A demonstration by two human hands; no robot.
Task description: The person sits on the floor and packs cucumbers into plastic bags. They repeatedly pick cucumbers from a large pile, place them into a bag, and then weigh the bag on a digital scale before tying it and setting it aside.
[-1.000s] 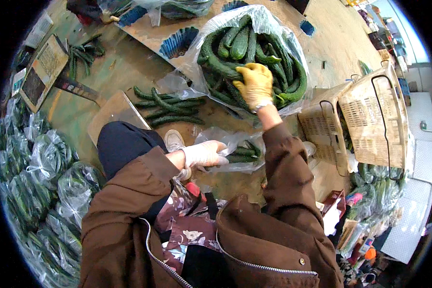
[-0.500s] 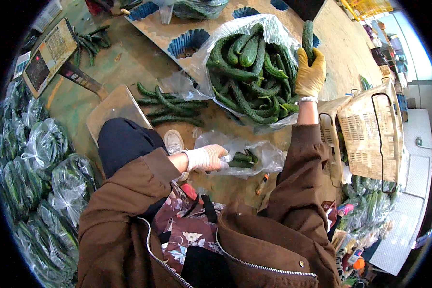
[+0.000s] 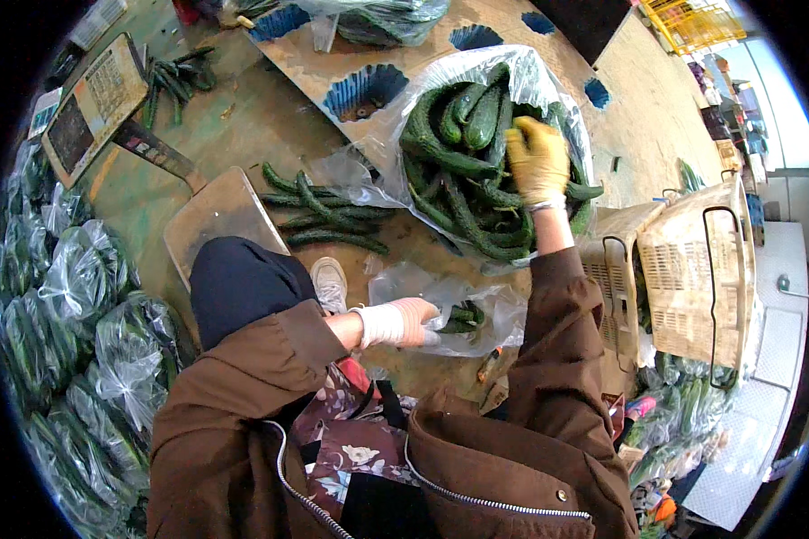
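My left hand (image 3: pixel 404 322), in a pale glove, closes on the near side of a small clear plastic bag (image 3: pixel 499 310). Dark green cucumbers (image 3: pixel 463 317) show inside that bag. My right hand (image 3: pixel 539 162), in a yellow glove, lies over the heap of cucumbers (image 3: pixel 463 162) in a large open plastic bag (image 3: pixel 544 76). Its fingers are curled down among them, and what they grip is hidden. One cucumber (image 3: pixel 584 191) sticks out sideways below the glove. Several loose cucumbers (image 3: pixel 333 216) lie on the floor left of the big bag.
A scale (image 3: pixel 220 225) stands at left, its display (image 3: pixel 72 135) on a post. Bagged cucumbers (image 3: pixel 81 269) are piled along the left edge. Dirty white plastic crates (image 3: pixel 692 269) stand at right. A board with blue-lined holes (image 3: pixel 333 54) lies beyond the large bag.
My right hand has moved left and nearer, from holding a cucumber upright at the big bag's right edge to over the heap. My left hand stays at the small bag.
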